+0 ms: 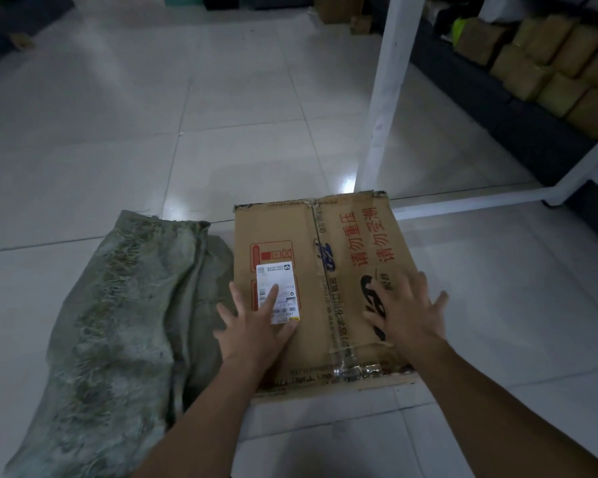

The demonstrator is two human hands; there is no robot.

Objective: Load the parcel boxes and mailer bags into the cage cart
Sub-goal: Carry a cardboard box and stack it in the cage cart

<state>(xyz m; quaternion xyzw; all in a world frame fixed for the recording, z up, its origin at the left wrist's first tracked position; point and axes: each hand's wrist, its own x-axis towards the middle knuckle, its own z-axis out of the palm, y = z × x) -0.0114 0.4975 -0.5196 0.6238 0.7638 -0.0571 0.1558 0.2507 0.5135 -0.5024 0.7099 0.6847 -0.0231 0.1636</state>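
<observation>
Cardboard parcel box (325,236) taped closed, contents hidden; left hand (256,326), right hand (408,312) flat on top, fingers (271,294) spread, gripping nothing.

Brown box (325,291), seemingly grey-green sack (118,339)

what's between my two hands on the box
In the head view, only the top of the cardboard box, with its taped centre seam, lies between the left hand and right hand.

Brown cardboard parcel box (325,270), red print, white label (283,281), lies flat on the floor (152,132); grey-green woven sack (118,322) just beside at nine o'clock.
</observation>
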